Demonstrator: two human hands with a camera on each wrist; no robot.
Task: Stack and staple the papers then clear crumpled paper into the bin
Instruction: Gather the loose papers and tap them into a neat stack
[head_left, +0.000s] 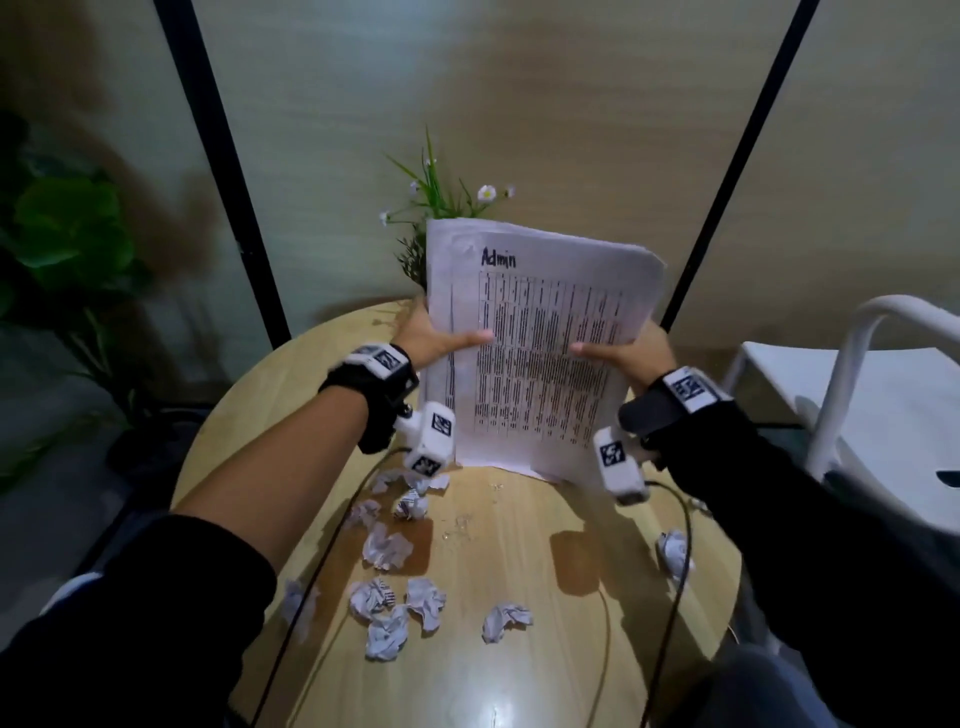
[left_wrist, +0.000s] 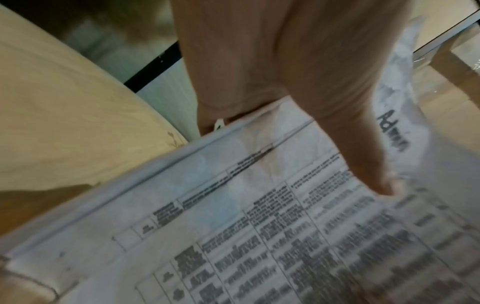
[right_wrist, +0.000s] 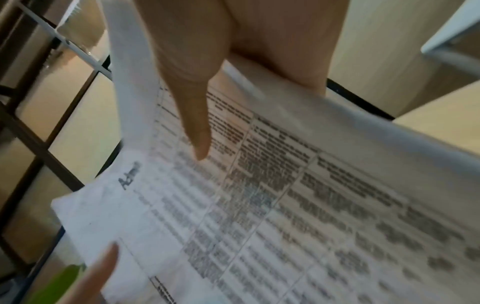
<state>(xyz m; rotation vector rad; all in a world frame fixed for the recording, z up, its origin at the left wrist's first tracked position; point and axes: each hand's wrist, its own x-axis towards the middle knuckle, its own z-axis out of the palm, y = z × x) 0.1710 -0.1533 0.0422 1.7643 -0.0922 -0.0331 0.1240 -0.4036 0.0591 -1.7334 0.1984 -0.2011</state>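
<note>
A stack of printed papers (head_left: 540, 353), headed "Admin" over a table of text, stands upright with its bottom edge on the round wooden table (head_left: 519, 597). My left hand (head_left: 436, 338) grips its left edge, thumb across the front. My right hand (head_left: 623, 353) grips the right edge the same way. The left wrist view shows the papers (left_wrist: 259, 226) under my left hand's (left_wrist: 298, 102) thumb. The right wrist view shows the papers (right_wrist: 285, 205) under my right hand's (right_wrist: 207, 82) thumb. Several crumpled paper balls (head_left: 395, 603) lie on the near left of the table, one more (head_left: 672, 551) at the right.
A small plant with white flowers (head_left: 441, 202) stands behind the papers. A white chair (head_left: 857, 415) is at the right, a leafy plant (head_left: 62, 228) at the left. Black cables (head_left: 675, 597) run from my wrists across the table. No stapler or bin is in view.
</note>
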